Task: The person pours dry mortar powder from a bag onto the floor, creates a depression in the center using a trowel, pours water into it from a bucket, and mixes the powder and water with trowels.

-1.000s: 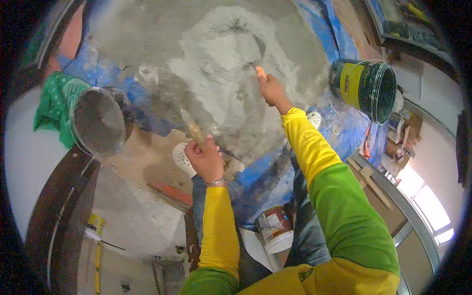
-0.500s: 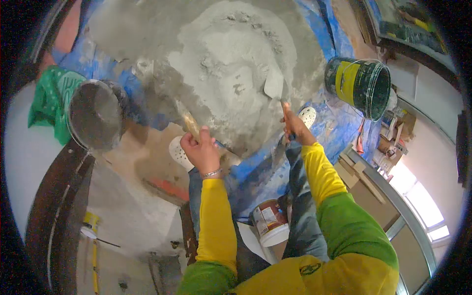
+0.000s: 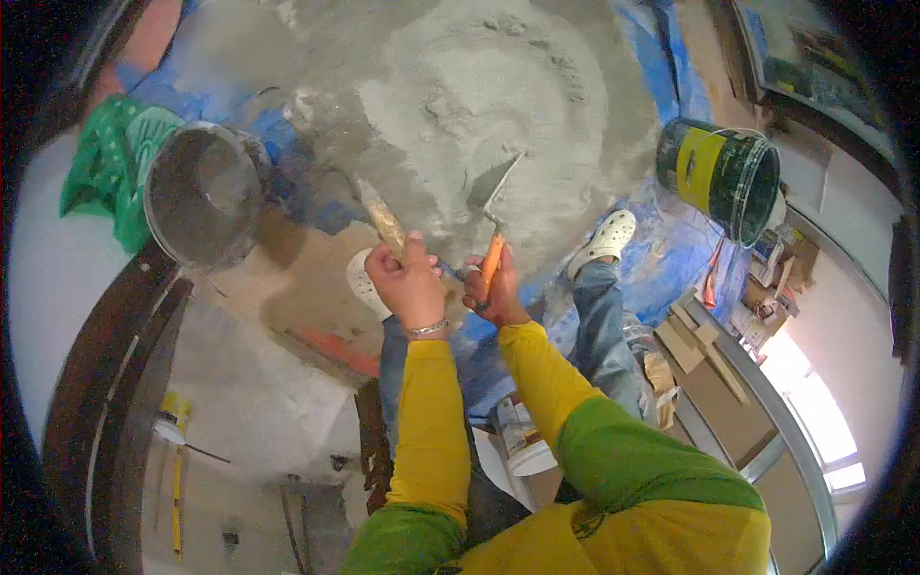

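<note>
My right hand [image 3: 496, 290] is closed around the orange handle of a pointing trowel [image 3: 493, 247]. Its blade slants over a wide heap of pale grey powder [image 3: 422, 105], with the far edge at the powder. Beside it, my left hand [image 3: 407, 283] grips a narrow, tan, cement-smeared tool [image 3: 382, 216] that points up and left; its exact kind I cannot make out. A blue bit shows at the right side of that hand. Darker damp-looking grey material surrounds the powder.
Left stands a grey-coated bucket [image 3: 203, 244] beside a green bag [image 3: 96, 182]. A black bucket with a yellow band [image 3: 698, 171] lies tilted at right. A blue sheet [image 3: 661, 254] covers part of the floor. Another bucket [image 3: 527, 436] stands between my legs.
My right hand has moved left, close to my left hand, and the trowel blade has swung over from the heap's right side toward its middle. My left hand keeps its grip.
</note>
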`<act>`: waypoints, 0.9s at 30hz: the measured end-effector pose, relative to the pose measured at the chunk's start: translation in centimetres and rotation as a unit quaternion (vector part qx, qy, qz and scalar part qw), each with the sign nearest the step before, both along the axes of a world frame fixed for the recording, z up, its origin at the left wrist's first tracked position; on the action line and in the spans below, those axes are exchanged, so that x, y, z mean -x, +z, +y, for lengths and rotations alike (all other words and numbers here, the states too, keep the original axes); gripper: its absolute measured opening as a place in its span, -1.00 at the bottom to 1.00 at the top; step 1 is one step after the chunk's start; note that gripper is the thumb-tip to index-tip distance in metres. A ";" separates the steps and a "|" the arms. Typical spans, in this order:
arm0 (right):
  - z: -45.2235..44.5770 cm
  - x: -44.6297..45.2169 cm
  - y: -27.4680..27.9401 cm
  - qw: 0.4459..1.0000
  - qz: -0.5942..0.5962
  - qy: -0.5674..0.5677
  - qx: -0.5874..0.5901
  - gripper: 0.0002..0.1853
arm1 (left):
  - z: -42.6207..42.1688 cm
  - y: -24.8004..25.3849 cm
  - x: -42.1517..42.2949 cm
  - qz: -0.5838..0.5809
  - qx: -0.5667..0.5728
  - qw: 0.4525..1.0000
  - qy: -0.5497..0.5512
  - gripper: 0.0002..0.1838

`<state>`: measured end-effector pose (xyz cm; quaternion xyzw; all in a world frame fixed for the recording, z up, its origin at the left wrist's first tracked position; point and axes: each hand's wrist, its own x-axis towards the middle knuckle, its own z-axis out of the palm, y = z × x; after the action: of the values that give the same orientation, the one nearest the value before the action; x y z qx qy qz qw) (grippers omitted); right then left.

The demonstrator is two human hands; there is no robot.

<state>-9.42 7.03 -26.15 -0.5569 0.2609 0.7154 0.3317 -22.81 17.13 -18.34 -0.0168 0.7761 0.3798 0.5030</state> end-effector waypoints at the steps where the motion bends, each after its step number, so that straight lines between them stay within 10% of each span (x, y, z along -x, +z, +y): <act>1: 0.5 0.8 -0.8 1.000 -0.001 -0.024 -0.009 -0.19 | 0.0 0.0 0.2 -0.011 -0.010 1.000 0.000 -0.52; 19: 18.5 -11.7 -3.7 0.978 -0.061 0.163 -0.118 -0.24 | -0.3 0.1 -0.9 -0.032 -0.041 0.999 0.010 -0.56; 27: 19.2 -12.5 -2.6 0.894 -0.091 0.424 -0.114 -0.24 | -0.3 0.0 -1.0 -0.019 -0.016 1.000 -0.008 -0.59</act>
<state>3.07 26.19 -28.70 -0.6359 -0.1151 0.7589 0.0806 -21.77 16.85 -18.35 -0.0092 0.7606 0.3875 0.5207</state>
